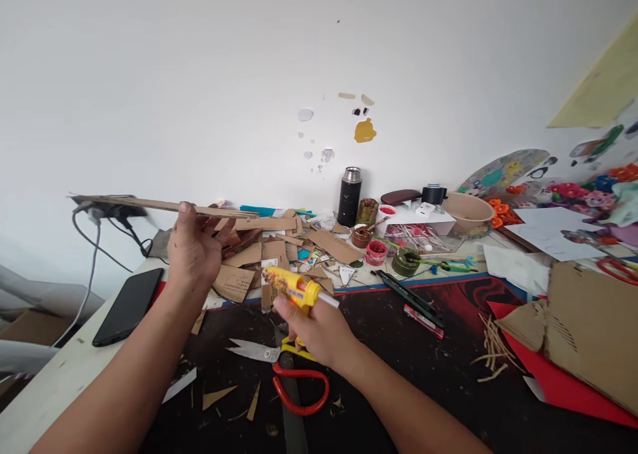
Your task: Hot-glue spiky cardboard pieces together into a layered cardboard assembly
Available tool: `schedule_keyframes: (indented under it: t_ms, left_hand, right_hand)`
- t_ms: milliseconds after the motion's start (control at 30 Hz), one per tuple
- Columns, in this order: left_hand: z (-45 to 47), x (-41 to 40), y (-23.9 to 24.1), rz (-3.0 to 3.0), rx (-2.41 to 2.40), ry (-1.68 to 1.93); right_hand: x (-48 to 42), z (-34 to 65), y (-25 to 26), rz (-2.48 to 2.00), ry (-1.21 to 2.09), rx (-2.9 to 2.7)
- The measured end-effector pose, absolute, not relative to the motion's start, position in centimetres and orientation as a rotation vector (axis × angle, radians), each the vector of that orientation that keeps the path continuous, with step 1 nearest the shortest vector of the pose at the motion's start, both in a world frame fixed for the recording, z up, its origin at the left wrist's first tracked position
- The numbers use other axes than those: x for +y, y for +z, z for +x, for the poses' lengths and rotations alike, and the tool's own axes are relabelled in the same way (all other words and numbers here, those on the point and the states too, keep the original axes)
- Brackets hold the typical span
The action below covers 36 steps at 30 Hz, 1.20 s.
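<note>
Left hand: the left hand (pixel 197 258) is raised over the counter's left side, palm turned up and fingers partly curled, pinching a sheet between thumb and fingers.
Cardboard sheet: the cardboard sheet (pixel 154 205) is up in the air in that hand, seen almost edge-on, its far-left end overlapping a black power strip (pixel 113 210) in the view.
Right hand: the right hand (pixel 319 331) is closed around a yellow glue gun (pixel 294 286), thumb along its near side; some fingers are hidden behind the grip.
Glue stick: a pale glue stick (pixel 329 300) juts from the gun's right end.
Scissors: the scissors (pixel 269 354) lie below the right hand, blades parted and pointing left, one handle red, the other yellow and partly covered by the hand.
Mat: a dark mat (pixel 393 381) carries the scissors and small offcuts.
Counter: the white counter (pixel 54 387) shows at the left, with a black phone (pixel 128 308) on it.
Back row: cardboard scraps (pixel 236 282) pile near the wall; to their right are a black flask (pixel 350 198), a red paint jar (pixel 375 253) and a green paint jar (pixel 405 263).
Right side: a large cardboard piece (pixel 593 334) rests over red paper (pixel 573 391), with loose twine (pixel 494 347) beside them.
</note>
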<state>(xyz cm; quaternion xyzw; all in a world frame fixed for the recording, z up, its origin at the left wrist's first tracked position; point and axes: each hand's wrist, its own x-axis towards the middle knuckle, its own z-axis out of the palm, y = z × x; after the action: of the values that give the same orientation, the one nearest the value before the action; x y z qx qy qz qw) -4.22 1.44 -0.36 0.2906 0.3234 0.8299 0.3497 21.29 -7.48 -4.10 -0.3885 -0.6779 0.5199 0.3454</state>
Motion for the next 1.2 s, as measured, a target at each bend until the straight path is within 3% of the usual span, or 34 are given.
schedule_keyframes:
  t_ms: [133, 267, 833, 1200]
  left_hand:
    - [-4.3, 1.5, -0.1, 0.75, 0.807, 2.158]
    - [-4.4, 1.3, 0.4, 0.766, 0.781, 2.174]
    - [-2.8, 0.4, 0.9, 0.73, 0.776, 2.077]
    - [-2.7, 1.0, 0.0, 0.683, 0.76, 1.963]
  right_hand:
    - [-8.5, 20.7, -4.6, -1.028, 0.838, -2.334]
    - [-9.0, 19.6, -5.3, -1.027, 0.598, -2.661]
    - [-9.5, 16.8, -5.5, -0.988, 0.379, -2.88]
    - [-9.4, 16.4, -4.7, -0.828, 0.47, -2.976]
